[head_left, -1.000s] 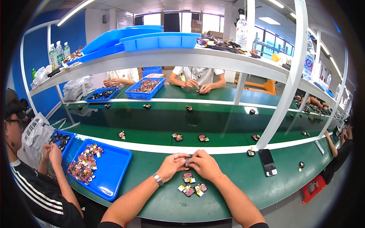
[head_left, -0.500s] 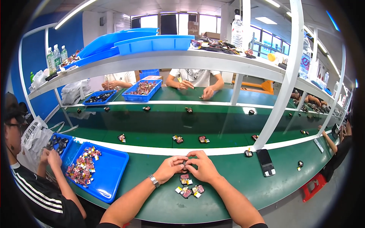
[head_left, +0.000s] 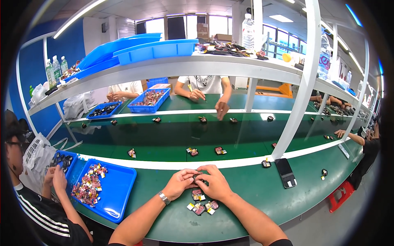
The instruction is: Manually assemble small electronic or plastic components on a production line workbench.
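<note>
My left hand [head_left: 181, 183] and my right hand [head_left: 215, 183] meet over the green bench [head_left: 164, 223], fingers closed around a small dark piece [head_left: 198, 179]. My fingers cover most of that piece, so its exact kind cannot be made out. Just below the hands lie several small black-edged parts [head_left: 198, 194] with reddish faces and white-and-yellow tags. They sit close together between my forearms. A metal-banded watch [head_left: 164, 198] is on my left wrist.
Left of me, a blue tray [head_left: 128, 186] holds a heap of tagged parts beside a co-worker's hands [head_left: 55, 178]. A black phone-like device [head_left: 285, 173] lies to the right, near a white upright post [head_left: 296, 102]. Tagged parts dot the green conveyor [head_left: 172, 139] beyond the white rail.
My hands stay together at the dark piece. The person opposite has stretched a hand toward the far side of the conveyor, where another part now lies. The view has shifted slightly.
</note>
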{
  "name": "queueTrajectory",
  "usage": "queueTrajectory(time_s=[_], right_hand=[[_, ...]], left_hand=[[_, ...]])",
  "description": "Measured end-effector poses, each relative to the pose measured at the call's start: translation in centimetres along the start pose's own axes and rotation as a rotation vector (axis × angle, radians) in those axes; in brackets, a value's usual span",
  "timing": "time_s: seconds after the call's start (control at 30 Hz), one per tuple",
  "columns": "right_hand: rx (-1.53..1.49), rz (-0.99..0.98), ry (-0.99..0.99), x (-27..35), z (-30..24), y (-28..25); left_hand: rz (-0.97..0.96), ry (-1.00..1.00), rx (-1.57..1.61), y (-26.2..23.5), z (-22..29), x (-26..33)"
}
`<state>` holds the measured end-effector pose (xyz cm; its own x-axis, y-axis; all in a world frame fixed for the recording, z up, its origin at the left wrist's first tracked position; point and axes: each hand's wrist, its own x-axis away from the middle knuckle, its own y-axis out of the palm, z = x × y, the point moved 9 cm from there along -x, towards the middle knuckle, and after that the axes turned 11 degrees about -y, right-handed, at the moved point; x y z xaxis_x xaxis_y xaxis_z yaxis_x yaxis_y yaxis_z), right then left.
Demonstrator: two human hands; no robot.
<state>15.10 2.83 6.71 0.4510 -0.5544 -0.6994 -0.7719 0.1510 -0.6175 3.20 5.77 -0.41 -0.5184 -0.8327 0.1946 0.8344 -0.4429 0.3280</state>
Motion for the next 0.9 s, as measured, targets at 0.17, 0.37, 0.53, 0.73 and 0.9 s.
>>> queueTrajectory(time_s=[0.17, 0.37, 0.53, 0.73, 0.9], right_hand=[[-0.179, 0.017, 0.060, 0.1, 0.4, 0.1], [-0.119, 0.043, 0.079, 0.5, 0.9, -0.1], [-0.094, 0.033, 0.097, 0.3, 0.3, 0.6], [-0.062, 0.062, 0.103, 0.7, 0.7, 0.5], [-0.105, 0.090, 0.128, 1.0, 1.0, 1.0]], left_hand=[[-0.015, 0.020, 0.037, -0.2, 0.0, 0.3], [-0.022, 0.001, 0.033, 0.1, -0.2, -0.2], [-0.009, 0.006, 0.023, -0.5, -0.2, 0.1], [-0.024, 0.014, 0.040, -0.2, -0.3, -0.2], [-0.008, 0.010, 0.032, -0.4, -0.2, 0.1]])
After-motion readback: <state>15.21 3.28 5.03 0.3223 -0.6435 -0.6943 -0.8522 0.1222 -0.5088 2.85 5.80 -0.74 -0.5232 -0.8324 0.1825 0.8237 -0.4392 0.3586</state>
